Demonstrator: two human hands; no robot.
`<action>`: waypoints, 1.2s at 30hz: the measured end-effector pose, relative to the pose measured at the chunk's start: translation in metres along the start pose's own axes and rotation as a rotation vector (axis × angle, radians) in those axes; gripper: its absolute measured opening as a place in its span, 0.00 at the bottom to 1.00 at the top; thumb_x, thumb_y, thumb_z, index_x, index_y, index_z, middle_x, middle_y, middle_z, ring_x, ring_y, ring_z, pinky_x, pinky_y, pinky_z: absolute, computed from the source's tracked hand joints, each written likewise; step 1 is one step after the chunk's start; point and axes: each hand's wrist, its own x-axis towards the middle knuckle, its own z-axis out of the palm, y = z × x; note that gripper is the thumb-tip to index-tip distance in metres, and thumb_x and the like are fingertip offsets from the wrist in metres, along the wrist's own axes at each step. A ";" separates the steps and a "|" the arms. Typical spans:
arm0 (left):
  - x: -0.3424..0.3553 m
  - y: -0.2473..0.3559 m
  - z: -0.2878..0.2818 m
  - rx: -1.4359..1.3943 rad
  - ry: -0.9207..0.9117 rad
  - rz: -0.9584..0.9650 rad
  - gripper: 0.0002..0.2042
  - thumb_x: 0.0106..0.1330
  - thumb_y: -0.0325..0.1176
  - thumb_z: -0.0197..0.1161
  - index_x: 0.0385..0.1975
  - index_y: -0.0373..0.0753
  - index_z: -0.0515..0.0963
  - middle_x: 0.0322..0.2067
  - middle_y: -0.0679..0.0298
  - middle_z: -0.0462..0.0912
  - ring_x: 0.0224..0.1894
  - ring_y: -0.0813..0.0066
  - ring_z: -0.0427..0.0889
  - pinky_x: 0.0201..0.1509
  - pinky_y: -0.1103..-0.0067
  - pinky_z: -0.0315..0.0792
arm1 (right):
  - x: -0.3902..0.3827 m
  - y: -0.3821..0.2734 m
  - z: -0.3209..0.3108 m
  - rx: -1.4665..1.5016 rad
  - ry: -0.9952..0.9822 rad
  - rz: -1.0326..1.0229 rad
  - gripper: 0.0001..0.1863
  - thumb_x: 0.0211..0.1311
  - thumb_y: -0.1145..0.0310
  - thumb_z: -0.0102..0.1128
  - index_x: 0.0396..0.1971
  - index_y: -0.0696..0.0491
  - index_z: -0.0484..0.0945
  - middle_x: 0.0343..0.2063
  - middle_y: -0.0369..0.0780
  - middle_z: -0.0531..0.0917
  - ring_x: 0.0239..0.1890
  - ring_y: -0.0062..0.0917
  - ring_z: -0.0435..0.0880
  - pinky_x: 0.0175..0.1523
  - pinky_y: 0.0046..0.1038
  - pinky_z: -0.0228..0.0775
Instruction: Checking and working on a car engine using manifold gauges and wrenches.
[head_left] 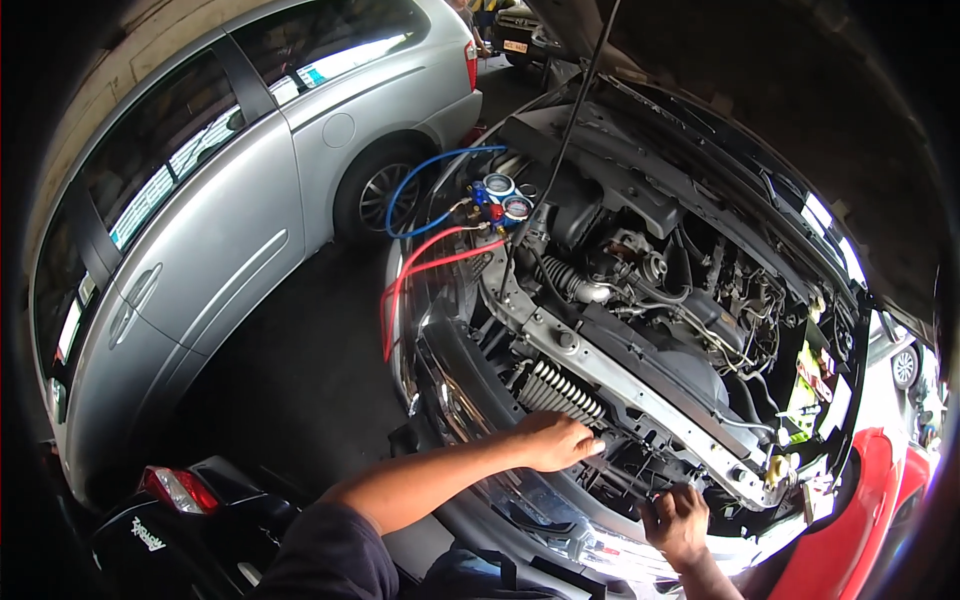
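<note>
My left hand (556,440) is closed at the front of the open engine bay, just below a finned component (562,390), gripping something I cannot make out. Lower right, my right hand (676,525) has curled fingers on something dark in front of the radiator support (660,410); dark bar-like parts lie between both hands. Behind them is the engine (650,265). A gauge manifold (505,205) with a blue hose (395,200) and red hoses (400,280) rests on the bay's left side.
The raised hood (780,90) and its prop rod (580,100) are overhead. A silver van (230,250) stands at left, a black motorcycle (160,530) at lower left, a red panel (840,520) at lower right. Another person (480,30) is partly visible beyond.
</note>
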 end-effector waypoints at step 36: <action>0.035 -0.124 0.028 0.395 0.772 -0.188 0.09 0.54 0.35 0.60 0.35 0.43 0.77 0.29 0.62 0.80 0.39 0.63 0.75 0.61 0.65 0.59 | 0.171 0.272 0.082 -0.166 -0.116 0.140 0.14 0.48 0.64 0.66 0.29 0.56 0.74 0.36 0.46 0.75 0.42 0.43 0.73 0.46 0.42 0.64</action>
